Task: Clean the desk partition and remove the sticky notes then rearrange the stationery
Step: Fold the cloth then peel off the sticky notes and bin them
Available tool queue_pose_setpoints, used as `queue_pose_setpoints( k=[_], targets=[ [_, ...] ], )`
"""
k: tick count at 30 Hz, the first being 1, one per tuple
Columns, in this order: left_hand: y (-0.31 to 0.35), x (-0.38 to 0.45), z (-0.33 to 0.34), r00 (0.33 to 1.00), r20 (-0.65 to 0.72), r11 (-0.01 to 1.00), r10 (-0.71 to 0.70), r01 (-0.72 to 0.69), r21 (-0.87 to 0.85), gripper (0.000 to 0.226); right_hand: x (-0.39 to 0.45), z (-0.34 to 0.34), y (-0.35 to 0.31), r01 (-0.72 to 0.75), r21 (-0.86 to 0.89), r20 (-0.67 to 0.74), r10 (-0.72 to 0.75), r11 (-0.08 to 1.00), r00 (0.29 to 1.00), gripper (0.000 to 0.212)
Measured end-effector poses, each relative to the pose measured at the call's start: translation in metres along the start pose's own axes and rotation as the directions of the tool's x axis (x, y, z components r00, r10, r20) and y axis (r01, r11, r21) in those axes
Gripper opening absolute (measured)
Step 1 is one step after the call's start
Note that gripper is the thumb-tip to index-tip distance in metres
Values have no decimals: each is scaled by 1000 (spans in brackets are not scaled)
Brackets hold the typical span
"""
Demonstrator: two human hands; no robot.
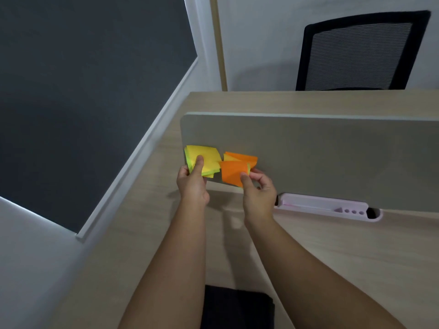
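A grey desk partition (332, 157) stands across the light wooden desk (332, 252). My left hand (192, 184) grips a small stack of yellow and green sticky notes (209, 157), thumb pressed on top, in front of the partition's lower left corner. My right hand (259, 193) pinches a bunch of orange sticky notes (234, 173) with a yellow one among them, just right of the yellow stack. The two bunches almost touch. Whether any note still sticks to the partition I cannot tell.
A pale pink pen tray (325, 205) lies at the partition's foot to the right of my hands. A black mesh office chair (358, 53) stands behind the far desk. A dark window pane (83, 91) fills the left. A black cloth (237, 307) lies at the desk's near edge.
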State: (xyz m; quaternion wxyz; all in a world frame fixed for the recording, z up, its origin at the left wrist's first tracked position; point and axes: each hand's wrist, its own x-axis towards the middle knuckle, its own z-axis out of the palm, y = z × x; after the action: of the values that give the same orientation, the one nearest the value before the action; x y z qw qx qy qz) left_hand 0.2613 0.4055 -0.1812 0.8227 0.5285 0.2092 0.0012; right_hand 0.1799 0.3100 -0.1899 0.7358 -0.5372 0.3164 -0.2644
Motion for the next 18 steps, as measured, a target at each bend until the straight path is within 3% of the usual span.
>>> queue_pose_setpoints(
  k=[2, 5, 7, 11, 15, 18],
  targets=[
    [4, 0, -2, 1000, -9, 999, 13, -13, -34, 23, 3, 1, -3, -24, 32, 9, 24, 999, 1000, 15],
    [6, -4, -6, 999, -32, 996, 32, -34, -82, 50, 9, 0, -1, -51, 80, 7, 51, 995, 999, 14],
    [2, -8, -13, 998, -44, 995, 35, -39, -94, 53, 8, 0, 0, -76, 105, 2, 76, 992, 997, 12],
    [-6, -13, -34, 999, -38, 996, 32, -36, -83, 40, 4, 4, -8, -123, 190, 18, 122, 974, 992, 18],
    [-12, -24, -53, 998, -59, 999, 7, -9, -40, 14, 7, 5, -13, -164, 201, -56, 178, 966, 982, 18],
    [-15, -38, -66, 996, -91, 1000, -21, 23, 19, 12, 5, 3, -17, -207, 215, -86, 229, 954, 970, 18]
  ],
)
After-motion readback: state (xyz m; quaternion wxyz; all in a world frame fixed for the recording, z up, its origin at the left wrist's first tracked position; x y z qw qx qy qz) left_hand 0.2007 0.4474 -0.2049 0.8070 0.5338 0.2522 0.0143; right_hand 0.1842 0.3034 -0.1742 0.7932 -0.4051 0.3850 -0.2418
